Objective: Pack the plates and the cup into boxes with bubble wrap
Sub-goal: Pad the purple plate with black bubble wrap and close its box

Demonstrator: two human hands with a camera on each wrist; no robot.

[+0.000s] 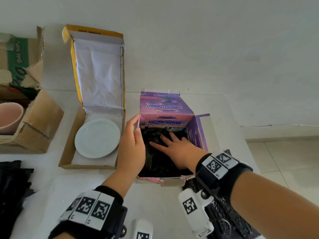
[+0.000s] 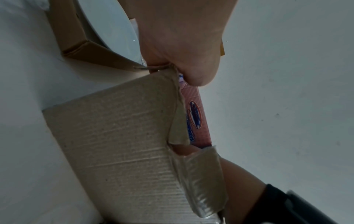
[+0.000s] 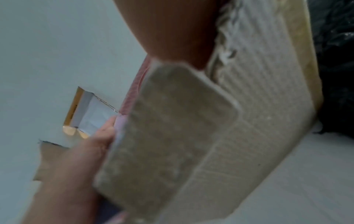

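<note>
1. The purple box (image 1: 172,135) stands open on the white table (image 1: 155,204), lined inside with black bubble wrap (image 1: 155,163).
2. The right hand (image 1: 176,149) lies flat inside it, fingers spread and straight, pressing on the wrap.
3. The left hand (image 1: 132,145) grips the box's left wall, thumb inside and fingers curled over the edge.
4. Just to the left, a white plate (image 1: 97,138) lies in a flat brown box (image 1: 69,144) with its lid up.
5. Farther left, a pink cup (image 1: 9,118) sits in a brown carton (image 1: 39,121).
</note>
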